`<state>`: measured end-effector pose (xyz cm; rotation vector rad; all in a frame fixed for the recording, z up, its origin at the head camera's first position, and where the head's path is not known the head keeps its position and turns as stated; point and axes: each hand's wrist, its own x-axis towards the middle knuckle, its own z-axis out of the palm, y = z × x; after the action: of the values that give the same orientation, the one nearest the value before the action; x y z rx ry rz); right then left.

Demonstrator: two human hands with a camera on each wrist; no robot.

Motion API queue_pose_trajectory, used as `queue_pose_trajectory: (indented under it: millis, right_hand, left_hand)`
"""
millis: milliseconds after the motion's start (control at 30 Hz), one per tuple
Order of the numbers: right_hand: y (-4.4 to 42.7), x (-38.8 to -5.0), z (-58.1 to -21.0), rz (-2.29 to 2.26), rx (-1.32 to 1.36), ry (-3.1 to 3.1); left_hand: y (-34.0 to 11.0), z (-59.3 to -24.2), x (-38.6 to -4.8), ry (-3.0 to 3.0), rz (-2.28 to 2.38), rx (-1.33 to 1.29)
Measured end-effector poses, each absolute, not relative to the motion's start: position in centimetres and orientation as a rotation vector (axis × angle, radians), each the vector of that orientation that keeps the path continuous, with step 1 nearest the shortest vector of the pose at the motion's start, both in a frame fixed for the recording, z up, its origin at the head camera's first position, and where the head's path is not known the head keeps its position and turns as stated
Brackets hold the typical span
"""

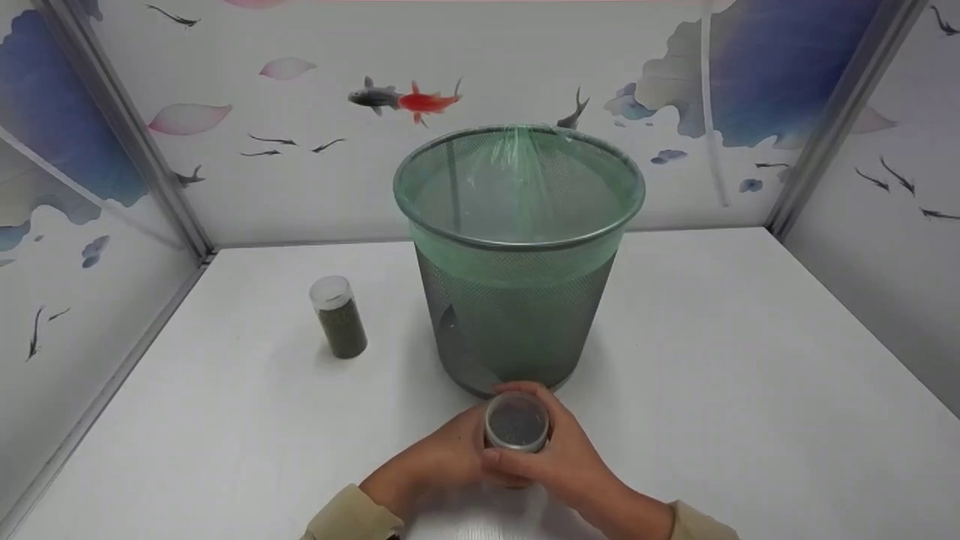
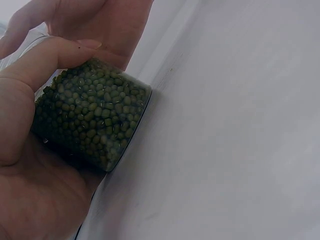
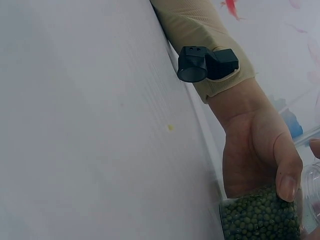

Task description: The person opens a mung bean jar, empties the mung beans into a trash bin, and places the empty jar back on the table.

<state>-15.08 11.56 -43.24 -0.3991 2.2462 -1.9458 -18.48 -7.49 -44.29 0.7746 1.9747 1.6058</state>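
Note:
Close to the table's front, a clear plastic jar (image 1: 516, 424) stands upright between the two hands. Small green mung beans (image 2: 95, 110) fill its lower part. My left hand (image 1: 450, 454) grips the jar's body, its thumb (image 3: 287, 175) lying along the side. Around the top of the jar curl the thumb and fingers of my right hand (image 1: 577, 454), at the lid. In the right wrist view only bits of the right hand show at the right edge. The jar's far side is hidden behind the fingers.
Just beyond the hands stands a mesh wastebasket (image 1: 517, 315) lined with a green plastic bag (image 1: 521, 169). A second clear jar (image 1: 343, 326), filled with something greenish, stands to its left. Printed panels enclose the white table (image 1: 712, 360) at the back and sides.

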Motion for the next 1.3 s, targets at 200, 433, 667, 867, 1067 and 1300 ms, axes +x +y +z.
queue_pose_trajectory:
  millis: [200,433,667,867,1067,1300]
  right_hand:
    - [11.48,-15.13,-43.5,-1.974,-0.443,2.282]
    - [11.45,-15.08,-43.53,-2.027,-0.411,2.241]
    - [11.37,-15.07,-43.46,-2.037,-0.37,2.222]
    - [11.35,-15.09,-43.47,-2.034,-0.359,2.221]
    - [11.46,-15.09,-43.33,-1.991,-0.363,2.218]
    - [11.49,-15.03,-43.15,-1.944,-0.37,2.232]
  left_hand:
    - [-7.56,-44.37,-18.4,1.957,1.635,0.752]
    - [-7.52,-44.45,-18.54,1.961,1.627,0.775]
    - [-7.52,-44.49,-18.62,1.956,1.63,0.775]
    - [-7.51,-44.49,-18.61,1.96,1.631,0.785]
    - [-7.6,-44.37,-18.46,1.969,1.625,0.767]
    - [-7.63,-44.33,-18.35,1.993,1.618,0.769]
